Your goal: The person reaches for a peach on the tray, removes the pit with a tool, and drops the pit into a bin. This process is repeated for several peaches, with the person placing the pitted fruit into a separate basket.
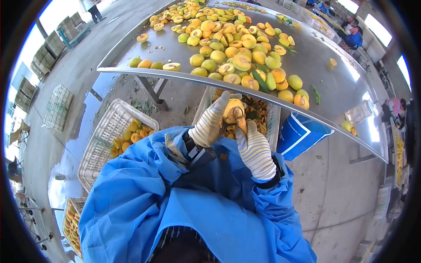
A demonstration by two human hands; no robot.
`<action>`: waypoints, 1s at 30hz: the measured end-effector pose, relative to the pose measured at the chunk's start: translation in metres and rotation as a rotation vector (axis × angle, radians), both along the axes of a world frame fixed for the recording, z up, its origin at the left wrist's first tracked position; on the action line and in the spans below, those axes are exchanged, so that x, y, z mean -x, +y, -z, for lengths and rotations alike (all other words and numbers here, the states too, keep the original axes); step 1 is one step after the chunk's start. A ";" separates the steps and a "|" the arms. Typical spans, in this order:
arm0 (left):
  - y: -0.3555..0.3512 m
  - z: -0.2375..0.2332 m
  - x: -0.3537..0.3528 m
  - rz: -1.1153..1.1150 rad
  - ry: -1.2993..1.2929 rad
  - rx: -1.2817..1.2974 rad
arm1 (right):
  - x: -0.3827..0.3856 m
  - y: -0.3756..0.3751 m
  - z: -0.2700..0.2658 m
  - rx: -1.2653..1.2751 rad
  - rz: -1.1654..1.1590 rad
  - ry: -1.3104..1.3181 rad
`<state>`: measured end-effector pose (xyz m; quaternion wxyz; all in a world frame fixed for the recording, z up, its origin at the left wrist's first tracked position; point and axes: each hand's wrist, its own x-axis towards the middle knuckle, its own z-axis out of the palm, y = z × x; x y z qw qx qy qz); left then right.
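Note:
My left hand (209, 122), in a striped knit glove, is closed around a cut yellow peach (231, 107) in front of the table edge. My right hand (256, 151), gloved alike, grips a small pitting tool (241, 123) with an orange-brown handle. Its tip meets the cut face of the peach, where the dark pit hollow shows; the working end is too small to make out. Below both hands stands a crate (274, 125) with orange-brown scraps in it. Whole and halved peaches (228, 48) lie heaped on the metal table (131, 50) just beyond.
The table's raised rim (197, 79) runs in front of my hands. To the left stands a white crate (94, 144) of peaches, with another crate (72, 228) behind it. A blue container (300, 136) is under the table. A clear plastic cup (358, 111) lies at the right.

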<state>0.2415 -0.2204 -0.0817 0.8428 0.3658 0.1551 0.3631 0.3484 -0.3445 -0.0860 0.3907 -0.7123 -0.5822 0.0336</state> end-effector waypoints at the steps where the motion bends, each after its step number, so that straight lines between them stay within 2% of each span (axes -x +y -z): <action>1: 0.000 0.001 0.000 0.000 0.002 0.004 | 0.000 0.000 0.002 -0.006 -0.014 0.017; 3: -0.002 0.000 -0.001 -0.026 0.003 -0.017 | -0.002 0.001 0.005 -0.016 -0.041 0.046; 9: 0.001 0.000 0.004 -0.007 -0.015 -0.030 | -0.006 0.000 -0.011 0.031 0.004 -0.126; 12: 0.001 0.007 0.001 -0.089 0.008 -0.091 | -0.015 -0.003 -0.016 0.074 0.115 -0.194; 13: 0.002 0.009 0.001 -0.128 0.016 -0.117 | -0.015 -0.003 -0.015 0.109 0.135 -0.128; 16: 0.002 0.006 0.002 -0.035 -0.004 -0.031 | -0.010 0.000 -0.006 0.024 -0.015 0.011; 19: 0.004 0.006 0.007 0.068 0.024 0.042 | -0.005 0.004 -0.002 0.046 -0.019 -0.040; 21: 0.004 0.008 0.005 0.032 0.019 0.052 | -0.004 0.006 0.001 0.053 -0.018 -0.079; 27: 0.001 0.008 0.006 -0.007 0.086 -0.028 | 0.006 0.003 0.007 0.161 -0.081 0.030; 30: 0.008 0.013 0.012 0.029 0.180 -0.094 | -0.001 0.002 0.016 0.111 -0.262 0.286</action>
